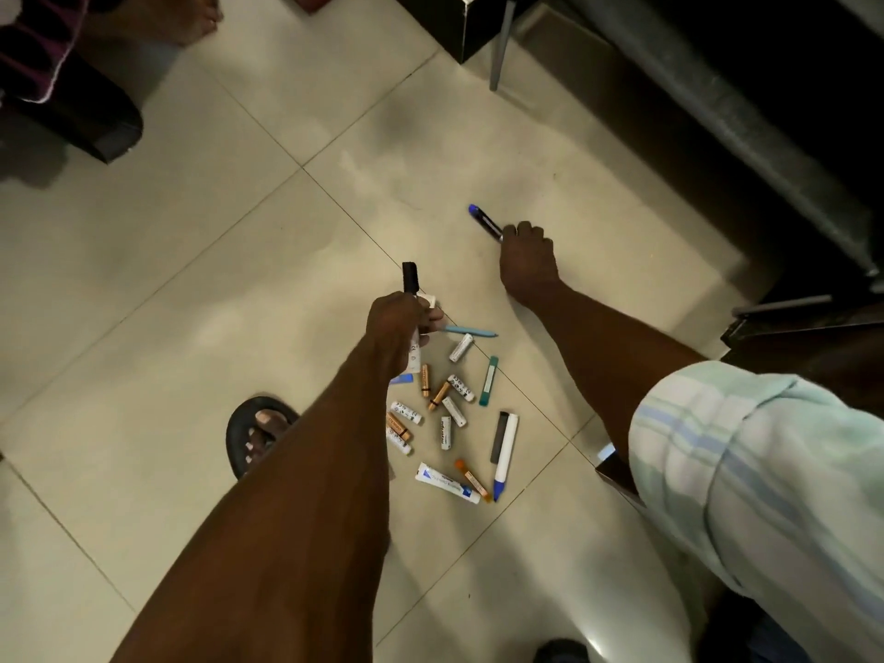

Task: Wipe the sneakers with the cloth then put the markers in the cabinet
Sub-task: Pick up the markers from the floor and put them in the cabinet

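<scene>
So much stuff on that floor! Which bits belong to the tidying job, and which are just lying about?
Part of the job:
- black-capped marker in the left hand
- blue-capped marker in the right hand
- white marker on the floor

Just lying about:
- batteries
- tube
- light blue pen

Blue marker (pixel 484 222) barrel under fingers (pixel 524 230)

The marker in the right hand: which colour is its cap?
Blue cap, seen in the head view.
</scene>
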Motion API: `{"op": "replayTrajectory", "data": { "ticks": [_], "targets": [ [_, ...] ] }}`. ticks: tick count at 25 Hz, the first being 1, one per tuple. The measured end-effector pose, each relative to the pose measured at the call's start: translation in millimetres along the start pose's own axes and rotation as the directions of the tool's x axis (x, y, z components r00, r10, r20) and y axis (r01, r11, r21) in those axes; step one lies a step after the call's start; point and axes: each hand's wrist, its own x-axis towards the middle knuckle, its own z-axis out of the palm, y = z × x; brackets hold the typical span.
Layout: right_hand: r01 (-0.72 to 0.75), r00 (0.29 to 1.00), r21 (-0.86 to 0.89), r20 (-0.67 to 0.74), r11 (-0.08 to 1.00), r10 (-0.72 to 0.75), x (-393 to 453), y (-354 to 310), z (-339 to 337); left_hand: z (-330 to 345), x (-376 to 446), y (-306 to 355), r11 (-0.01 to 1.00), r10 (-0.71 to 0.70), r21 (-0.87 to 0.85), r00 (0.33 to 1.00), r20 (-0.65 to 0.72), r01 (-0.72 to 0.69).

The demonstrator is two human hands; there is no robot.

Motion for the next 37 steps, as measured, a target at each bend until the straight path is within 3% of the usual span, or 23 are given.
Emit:
{"op": "replayTrajectory", "data": {
  "ticks": [3,5,8,11,13,15,17,18,20,21,22,23,25,29,32,34,36,37],
  "targets": [
    [-0.199,0.98,0.213,0.073,0.957,0.187,-35,7,4,-9,-2,4,0.997,0.029,0.073,0.998,-0.048,-0.026],
    [-0.257,0.966,0.448,0.123,0.856,0.225,-54,7,-6,-16,-4,10,0.993,0.085,0.091,0.991,-0.099,-0.076],
    [-0.206,0.949,0.639,0.315,0.741,-0.008,-63,6,-34,-24,-8,19,0.984,0.158,0.093,0.984,-0.079,-0.151],
    [-0.4,0.824,0.765,0.542,0.505,-0.166,-60,-8,-76,-25,-16,19,0.945,0.159,0.277,0.984,0.079,-0.175],
    [-0.45,0.806,0.813,0.548,0.37,-0.223,-59,-20,-97,-27,-19,14,0.909,0.036,0.396,0.971,0.237,-0.13],
    [-0.476,0.79,0.83,0.549,0.291,-0.274,-58,-28,-101,-29,-25,10,0.937,-0.111,0.349,0.923,0.367,-0.026],
    [-0.518,0.804,0.835,0.549,0.184,-0.23,-58,-32,-87,-31,-27,12,0.963,-0.121,0.267,0.936,0.331,0.03],
    [-0.485,0.845,0.844,0.52,0.23,-0.123,-60,-34,-73,-34,-25,12,0.975,-0.097,0.216,0.963,0.251,0.042],
    [-0.284,0.935,0.728,0.354,0.624,0.012,-68,-36,-41,-42,-20,12,0.99,-0.077,0.129,0.993,0.094,0.065],
    [-0.142,0.95,0.568,0.309,0.811,-0.05,-75,-39,-27,-47,-17,10,0.991,-0.081,0.109,0.995,0.064,0.074],
    [0.004,0.941,0.403,0.309,0.915,-0.14,-83,-42,-14,-51,-14,8,0.991,-0.087,0.106,0.994,0.063,0.08],
    [0.116,0.925,0.279,0.32,0.953,-0.206,-90,-45,-5,-54,-15,5,0.99,-0.094,0.109,0.993,0.073,0.086],
    [0.219,0.923,0.164,0.285,0.962,-0.259,-98,-49,2,-60,-13,0,0.984,-0.097,0.158,0.992,0.084,0.083],
    [0.276,0.923,0.143,0.235,0.95,-0.304,-96,-42,-1,-63,-6,-3,0.974,-0.061,0.222,0.996,0.068,0.044],
    [0.151,0.908,0.419,0.299,0.896,-0.293,-92,-40,-22,-55,-1,2,0.972,0.022,0.232,0.999,0.03,-0.028],
    [0.065,0.878,0.53,0.372,0.845,-0.301,-88,-36,-40,-46,-1,5,0.975,0.019,0.22,0.996,0.089,-0.038],
    [-0.137,0.823,0.636,0.499,0.759,-0.269,-87,-32,-61,-40,-3,4,0.964,-0.024,0.266,0.983,0.183,-0.026],
    [-0.289,0.793,0.706,0.555,0.647,-0.252,-89,-32,-72,-38,-5,3,0.945,-0.066,0.326,0.971,0.229,-0.013]
  ]
}}
